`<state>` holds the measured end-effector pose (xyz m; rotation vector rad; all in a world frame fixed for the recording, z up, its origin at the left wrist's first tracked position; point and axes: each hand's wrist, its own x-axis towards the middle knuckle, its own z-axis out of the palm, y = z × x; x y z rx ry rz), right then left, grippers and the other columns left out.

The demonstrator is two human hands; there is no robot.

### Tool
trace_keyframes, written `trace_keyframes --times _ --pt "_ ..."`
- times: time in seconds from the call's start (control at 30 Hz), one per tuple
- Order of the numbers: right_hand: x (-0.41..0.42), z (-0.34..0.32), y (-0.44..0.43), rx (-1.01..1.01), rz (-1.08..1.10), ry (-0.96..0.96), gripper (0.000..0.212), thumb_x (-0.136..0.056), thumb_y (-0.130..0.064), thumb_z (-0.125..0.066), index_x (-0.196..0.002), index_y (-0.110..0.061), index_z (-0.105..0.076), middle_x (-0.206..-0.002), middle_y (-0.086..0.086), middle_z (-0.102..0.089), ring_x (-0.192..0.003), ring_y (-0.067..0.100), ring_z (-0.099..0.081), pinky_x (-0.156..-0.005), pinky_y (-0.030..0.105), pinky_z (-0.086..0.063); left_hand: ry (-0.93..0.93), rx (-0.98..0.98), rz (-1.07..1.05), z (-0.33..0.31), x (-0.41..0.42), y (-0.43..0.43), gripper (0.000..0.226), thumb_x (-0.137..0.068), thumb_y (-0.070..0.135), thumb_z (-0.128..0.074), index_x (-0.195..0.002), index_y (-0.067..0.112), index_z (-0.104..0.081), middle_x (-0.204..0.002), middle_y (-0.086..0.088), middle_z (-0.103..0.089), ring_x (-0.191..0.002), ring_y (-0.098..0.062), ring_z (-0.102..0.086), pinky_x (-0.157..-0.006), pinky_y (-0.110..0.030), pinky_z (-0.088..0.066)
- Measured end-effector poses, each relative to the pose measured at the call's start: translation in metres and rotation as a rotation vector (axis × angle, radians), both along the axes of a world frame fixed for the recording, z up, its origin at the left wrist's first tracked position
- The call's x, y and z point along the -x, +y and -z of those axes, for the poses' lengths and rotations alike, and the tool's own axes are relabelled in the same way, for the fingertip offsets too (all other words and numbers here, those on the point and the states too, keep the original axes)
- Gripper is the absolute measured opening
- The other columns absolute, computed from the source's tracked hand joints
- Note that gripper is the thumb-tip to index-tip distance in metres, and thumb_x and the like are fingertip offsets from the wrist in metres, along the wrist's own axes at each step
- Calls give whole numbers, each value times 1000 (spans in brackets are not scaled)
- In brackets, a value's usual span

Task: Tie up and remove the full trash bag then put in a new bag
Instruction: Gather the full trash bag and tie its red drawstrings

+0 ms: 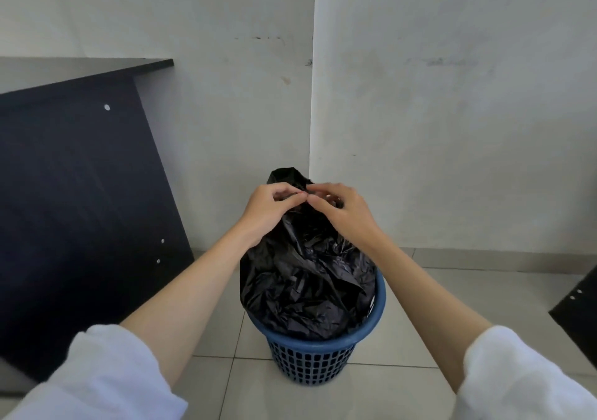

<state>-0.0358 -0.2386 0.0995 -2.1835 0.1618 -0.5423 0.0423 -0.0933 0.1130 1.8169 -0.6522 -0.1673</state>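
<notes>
- My left hand (268, 213) and right hand (339, 209) meet above the bin (310, 358), each grip pinched on the gathered neck of the trash bag (307, 277)
- The bag sits in the bin, bulging over its rim
- Left of the bin: the table (80, 209), its side near
- Right of the bin: open floor (452, 306), then a dark panel (578, 319)
- Behind the bin: the wall (420, 129), close

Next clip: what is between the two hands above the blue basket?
In the head view, the gathered neck of the black trash bag lies between the left hand and right hand; both pinch it, fingertips almost touching.
</notes>
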Motion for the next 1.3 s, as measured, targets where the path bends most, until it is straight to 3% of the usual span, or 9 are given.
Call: trace_keyframes --times 0.1,0.27,0.53,0.73,0.83,0.97,1.07,1.2,1.3 --pt "-4 -6 4 -31 50 -37 8 -78 -51 -64 -84 -47 -69 -85 -16 -71 -82 8 -62 -91 49 -48 35 89 -14 -1 5 -3 13 -88 26 -65 -94 15 -71 -93 -2 -73 -87 -5 -66 -75 -10 -45" --pt "7 -6 -13 -66 119 -30 7 -82 -35 -68 -80 -33 -74 -80 -9 -73 -84 12 -67 -90 45 -49 -21 27 74 8 9 -7 14 -83 32 -71 -92 25 -63 -89 -2 -72 -89 -14 -65 -85 -27 -45" --pt "41 -14 -47 -51 316 -60 11 -81 -36 -67 -71 -38 -70 -86 -13 -61 -102 19 -53 -96 48 -40 -633 -298 -131 7 29 -51 17 -87 46 -59 -93 31 -65 -92 16 -65 -94 -3 -54 -109 -37 -11" --pt "54 -19 -64 -263 335 -147 14 -94 -26 -51 -79 -26 -54 -71 12 -67 -62 24 -54 -68 39 -47 -664 -160 11 2 39 -77 23 -85 28 -68 -107 21 -69 -102 6 -59 -102 -16 -57 -98 -40 -40" --pt "60 -25 -72 -425 412 -256 12 -97 -15 -47 -86 -14 -52 -71 6 -62 -61 18 -52 -60 32 -45 -783 -226 27 -1 37 -79 23 -87 17 -65 -110 16 -71 -109 3 -63 -104 -18 -58 -98 -39 -41" --pt "64 -24 -70 -381 177 -140 16 -97 -11 -51 -84 -8 -61 -83 -1 -71 -65 7 -64 -60 12 -48 -553 -161 135 -5 36 -66 34 -84 10 -65 -116 20 -65 -115 5 -62 -108 -9 -56 -95 -19 -40" --pt "59 -20 -62 -255 105 -85 17 -94 -16 -57 -83 -15 -70 -82 -4 -70 -76 7 -63 -71 16 -48 -212 -10 187 -7 42 -59 29 -80 25 -73 -106 20 -62 -102 6 -69 -97 -1 -62 -86 -11 -43" --pt "49 -15 -53 -186 173 -135 17 -91 -14 -59 -83 -11 -74 -85 -1 -69 -90 20 -61 -83 32 -48 -276 -146 115 0 37 -48 18 -78 27 -76 -85 14 -65 -82 13 -68 -79 9 -59 -75 -6 -41" --pt "41 -9 -39 -250 192 -146 25 -92 -12 -56 -73 -21 -70 -80 -4 -68 -81 14 -59 -78 28 -47 -327 -243 108 0 25 -36 11 -81 25 -73 -84 15 -67 -84 6 -70 -82 -5 -62 -78 -20 -43"
